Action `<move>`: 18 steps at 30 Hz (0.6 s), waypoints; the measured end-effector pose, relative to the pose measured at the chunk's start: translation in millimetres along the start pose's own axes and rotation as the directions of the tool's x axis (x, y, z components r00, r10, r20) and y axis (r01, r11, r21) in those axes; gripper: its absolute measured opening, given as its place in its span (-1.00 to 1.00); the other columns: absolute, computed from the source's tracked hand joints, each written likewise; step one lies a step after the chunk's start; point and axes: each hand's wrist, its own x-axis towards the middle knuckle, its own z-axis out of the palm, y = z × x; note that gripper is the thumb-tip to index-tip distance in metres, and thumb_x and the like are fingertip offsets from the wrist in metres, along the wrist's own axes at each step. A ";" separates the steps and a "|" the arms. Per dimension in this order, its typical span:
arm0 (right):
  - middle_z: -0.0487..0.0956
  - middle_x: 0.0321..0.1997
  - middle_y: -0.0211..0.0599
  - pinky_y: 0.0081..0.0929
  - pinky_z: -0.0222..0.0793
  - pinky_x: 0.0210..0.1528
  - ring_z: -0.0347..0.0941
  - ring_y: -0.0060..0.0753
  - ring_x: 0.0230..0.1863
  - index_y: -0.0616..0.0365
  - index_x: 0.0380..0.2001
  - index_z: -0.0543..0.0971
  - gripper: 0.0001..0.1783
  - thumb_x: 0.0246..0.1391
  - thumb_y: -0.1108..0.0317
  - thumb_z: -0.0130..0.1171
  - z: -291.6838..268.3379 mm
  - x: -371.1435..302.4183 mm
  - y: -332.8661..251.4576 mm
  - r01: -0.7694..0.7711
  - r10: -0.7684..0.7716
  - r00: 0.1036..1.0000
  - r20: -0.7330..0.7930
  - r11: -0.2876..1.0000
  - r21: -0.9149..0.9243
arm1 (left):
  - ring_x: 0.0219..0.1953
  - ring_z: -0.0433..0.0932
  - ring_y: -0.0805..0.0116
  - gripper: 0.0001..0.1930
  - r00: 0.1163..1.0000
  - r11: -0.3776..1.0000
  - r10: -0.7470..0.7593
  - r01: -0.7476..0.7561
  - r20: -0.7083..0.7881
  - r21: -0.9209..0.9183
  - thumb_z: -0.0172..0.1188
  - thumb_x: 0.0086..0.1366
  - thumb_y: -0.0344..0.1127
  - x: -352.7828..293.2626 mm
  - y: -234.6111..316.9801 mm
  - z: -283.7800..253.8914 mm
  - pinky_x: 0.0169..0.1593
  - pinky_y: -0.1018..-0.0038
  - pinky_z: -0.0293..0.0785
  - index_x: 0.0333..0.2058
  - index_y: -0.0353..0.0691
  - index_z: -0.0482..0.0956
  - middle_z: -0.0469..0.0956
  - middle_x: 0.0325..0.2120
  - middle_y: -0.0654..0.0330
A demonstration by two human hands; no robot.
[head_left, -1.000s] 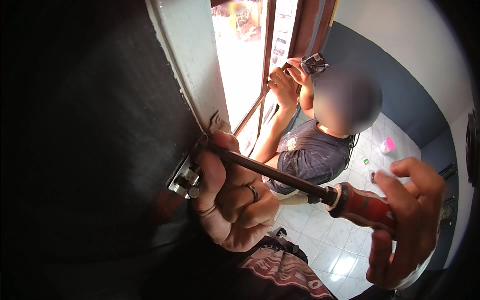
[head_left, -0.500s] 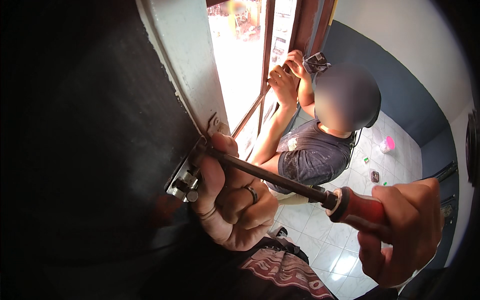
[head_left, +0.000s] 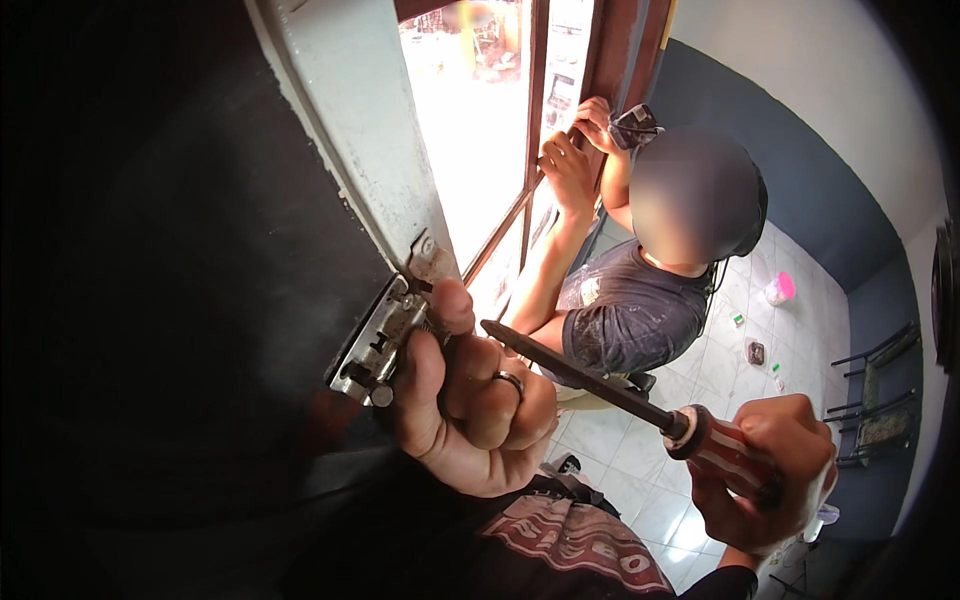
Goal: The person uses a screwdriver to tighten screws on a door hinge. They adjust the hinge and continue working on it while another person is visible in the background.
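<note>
My right hand (head_left: 775, 470) is wrapped around the red and pale striped handle of a screwdriver (head_left: 590, 380). The long dark shaft points up and left, and its tip hangs free just right of my left hand (head_left: 480, 410). That hand is closed, fingers curled and thumb against the side of a metal door latch (head_left: 378, 345); whatever lies between thumb and fingers is hidden. The latch, a silver bolt with a round knob, sits on a dark panel (head_left: 230, 250). Above it, a small metal plate (head_left: 428, 258) is fixed to the whitish frame (head_left: 365, 120).
Close on the right, another person (head_left: 630, 310) in a dark shirt and cap holds both hands up at the brown window frame (head_left: 535, 110). On the tiled floor (head_left: 650, 450) are a pink-lidded tub (head_left: 780, 289) and small items. Dark folded furniture (head_left: 880, 400) leans at the far right wall.
The screwdriver tip has come away from the latch, to the right, uncovering the latch's face. My right hand has shifted slightly left and down. My left hand stays beside the latch.
</note>
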 end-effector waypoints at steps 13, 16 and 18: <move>0.62 -0.57 -0.44 -0.49 0.24 -0.49 0.50 -0.43 -0.62 -0.13 -0.17 0.58 -0.51 -0.22 0.09 0.53 31.9 -13.7 4.8 -0.177 0.137 0.976 0.171 0.954 0.244 | -0.80 -0.09 0.67 -0.55 0.992 0.981 0.122 -0.126 0.037 0.145 -0.23 0.58 -0.02 -9.9 -9.8 -25.6 -0.71 0.60 -0.15 0.16 -0.24 0.37 0.08 -0.73 0.43; 0.61 -0.58 -0.45 -0.50 0.27 -0.50 0.51 -0.43 -0.62 -0.14 -0.15 0.58 -0.50 -0.22 0.11 0.53 32.7 -14.5 3.7 -0.187 0.139 0.973 0.186 0.945 0.270 | -0.79 -0.09 0.68 -0.57 0.992 0.982 0.121 -0.123 0.023 0.140 -0.20 0.58 -0.03 -11.5 -10.8 -25.7 -0.70 0.60 -0.14 0.14 -0.23 0.38 0.07 -0.73 0.44; 0.61 -0.59 -0.46 -0.50 0.28 -0.50 0.52 -0.43 -0.62 -0.16 -0.14 0.58 -0.49 -0.22 0.12 0.52 31.3 -14.2 2.2 -0.201 0.147 0.967 0.210 0.943 0.265 | -0.79 -0.09 0.68 -0.59 0.991 0.981 0.132 -0.133 0.013 0.138 -0.18 0.57 -0.04 -11.6 -13.1 -24.5 -0.69 0.61 -0.12 0.13 -0.23 0.38 0.08 -0.72 0.44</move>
